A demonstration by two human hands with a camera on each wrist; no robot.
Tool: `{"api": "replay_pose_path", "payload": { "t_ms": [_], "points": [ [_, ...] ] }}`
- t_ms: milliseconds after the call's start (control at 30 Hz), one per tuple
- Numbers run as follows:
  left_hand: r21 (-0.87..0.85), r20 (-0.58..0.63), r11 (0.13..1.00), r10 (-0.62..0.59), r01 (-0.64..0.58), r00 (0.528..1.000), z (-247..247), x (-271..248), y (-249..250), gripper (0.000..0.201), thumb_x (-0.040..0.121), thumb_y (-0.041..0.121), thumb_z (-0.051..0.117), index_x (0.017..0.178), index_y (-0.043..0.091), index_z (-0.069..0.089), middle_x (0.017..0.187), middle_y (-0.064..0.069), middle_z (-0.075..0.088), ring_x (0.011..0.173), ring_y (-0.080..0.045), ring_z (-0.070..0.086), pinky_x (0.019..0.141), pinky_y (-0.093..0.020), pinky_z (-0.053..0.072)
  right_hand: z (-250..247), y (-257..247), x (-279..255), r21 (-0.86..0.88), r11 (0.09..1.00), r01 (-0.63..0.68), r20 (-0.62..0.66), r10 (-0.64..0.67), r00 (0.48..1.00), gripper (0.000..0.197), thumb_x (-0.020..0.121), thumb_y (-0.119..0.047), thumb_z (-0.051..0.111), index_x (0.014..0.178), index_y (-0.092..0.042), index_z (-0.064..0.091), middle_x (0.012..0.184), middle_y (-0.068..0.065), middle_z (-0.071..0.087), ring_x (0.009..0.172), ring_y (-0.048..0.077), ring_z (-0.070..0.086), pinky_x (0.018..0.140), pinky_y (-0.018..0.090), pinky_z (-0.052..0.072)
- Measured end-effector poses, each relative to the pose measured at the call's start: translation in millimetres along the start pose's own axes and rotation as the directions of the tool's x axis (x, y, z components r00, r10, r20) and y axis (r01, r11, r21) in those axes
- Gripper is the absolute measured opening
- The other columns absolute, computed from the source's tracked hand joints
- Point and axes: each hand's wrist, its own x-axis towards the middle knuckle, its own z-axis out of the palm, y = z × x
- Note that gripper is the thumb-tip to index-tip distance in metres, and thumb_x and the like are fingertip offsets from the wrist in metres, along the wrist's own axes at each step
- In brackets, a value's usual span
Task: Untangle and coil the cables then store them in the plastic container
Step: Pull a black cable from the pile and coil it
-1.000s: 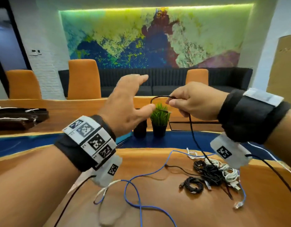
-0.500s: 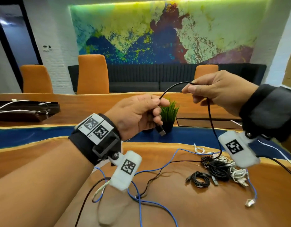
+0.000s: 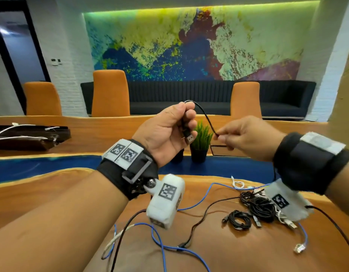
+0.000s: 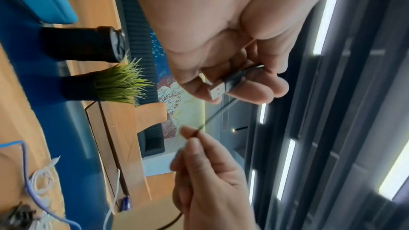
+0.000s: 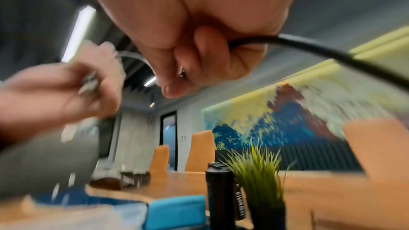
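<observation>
The left hand curls round the silver USB plug end of the thin black cable. The right hand pinches it nearby, above the wooden worktop. Feed even loops leftward, keeping slack untwisted.

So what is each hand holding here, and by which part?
Both hold the same black USB cable. The left hand grips its plug end; the right hand pinches the cord a little further along.

left hand: raised, fingers curled, gripping black cable near plug | right hand: raised beside it, pinching same cable | both forearms lifted above tabletop
</observation>
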Motion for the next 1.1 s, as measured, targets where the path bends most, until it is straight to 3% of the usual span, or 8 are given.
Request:
{"api": "replay_pose_path", "payload": {
  "t_ms": [133,333,500,600,667,833,967,1100],
  "points": [
    [0.396,0.063,0.915,0.062,-0.082,0.996,12.2,7.9,-9.2,0.014,0.099,0.019,0.052,0.097,0.015,0.066,0.105,-0.002,0.073,0.085,-0.012,0.069,0.069,-0.023,0.051,3.3,-29.4,-10.9,-0.323,0.928,0.185,0.198,-0.125,0.972,0.023,0.094,-0.031,0.058,0.072,-0.027,0.065,0.057,-0.011,0.053,0.058,0.000,0.049,0.054,0.014,0.034],
    [0.721,0.215,0.667,0.044,-0.189,0.976,7.8,6.9,-22.6,0.007,0.097,0.010,0.058,0.092,0.011,0.064,0.081,-0.005,0.066,0.062,-0.004,0.055,0.062,-0.020,0.044,-29.0,-44.4,-10.0,-0.359,0.896,0.263,0.062,-0.258,0.964,0.014,0.084,-0.034,0.064,0.079,-0.025,0.074,0.069,-0.005,0.066,0.065,0.008,0.058,0.058,0.026,0.046],
    [0.642,0.205,0.761,-0.051,-0.095,0.977,10.3,2.9,-18.9,0.017,0.095,0.022,0.056,0.087,0.023,0.071,0.085,-0.005,0.067,0.066,-0.011,0.049,0.064,-0.028,0.035,-43.5,-37.2,-5.3,-0.332,0.894,0.301,-0.071,-0.342,0.937,0.015,0.081,-0.039,0.067,0.080,-0.025,0.072,0.070,-0.011,0.064,0.067,0.004,0.059,0.059,0.025,0.048],
    [0.510,0.197,0.860,-0.111,-0.005,0.974,14.7,1.0,-15.5,0.016,0.099,0.017,0.051,0.094,0.012,0.065,0.108,-0.001,0.074,0.071,-0.009,0.050,0.066,-0.028,0.033,-45.2,-21.2,-0.7,-0.176,0.945,0.275,-0.241,-0.313,0.919,0.011,0.085,-0.029,0.069,0.086,-0.020,0.074,0.076,-0.008,0.068,0.072,0.010,0.063,0.067,0.033,0.054],
    [0.370,0.212,0.928,-0.125,0.039,0.969,20.5,-1.2,-11.6,0.018,0.095,0.020,0.050,0.099,0.008,0.062,0.102,-0.002,0.075,0.069,-0.007,0.053,0.063,-0.023,0.038,-37.2,-8.6,2.4,-0.045,0.973,0.228,-0.304,-0.230,0.924,0.011,0.089,-0.021,0.066,0.091,-0.014,0.075,0.078,-0.005,0.070,0.073,0.009,0.063,0.071,0.033,0.053],
    [0.229,0.126,0.972,0.015,-0.043,0.992,27.8,3.8,-11.7,0.018,0.096,0.022,0.050,0.088,0.016,0.064,0.106,-0.008,0.075,0.077,-0.011,0.066,0.078,-0.034,0.048,1.5,-1.8,-11.9,-0.104,0.986,0.132,0.052,-0.127,0.991,0.019,0.095,-0.027,0.057,0.091,-0.014,0.071,0.073,0.004,0.065,0.063,0.009,0.052,0.069,0.030,0.048],
    [0.634,0.167,0.742,0.146,-0.219,0.975,20.4,7.9,-20.6,0.022,0.101,0.019,0.052,0.092,0.021,0.072,0.113,-0.008,0.073,0.102,-0.014,0.069,0.090,-0.035,0.050,-11.4,-19.1,-21.9,-0.340,0.905,0.255,0.201,-0.195,0.960,0.023,0.094,-0.030,0.054,0.075,-0.019,0.061,0.066,-0.004,0.056,0.061,0.011,0.049,0.059,0.027,0.041],
    [0.862,0.315,0.380,0.117,-0.336,0.942,18.2,5.6,-24.0,0.019,0.103,0.014,0.049,0.097,0.000,0.061,0.077,0.010,0.059,0.071,0.000,0.062,0.066,-0.016,0.042,-29.3,-29.2,-20.0,-0.364,0.874,0.323,0.120,-0.300,0.946,0.011,0.085,-0.028,0.063,0.080,-0.022,0.071,0.068,-0.006,0.064,0.062,0.010,0.055,0.058,0.027,0.046]
  ]
}}
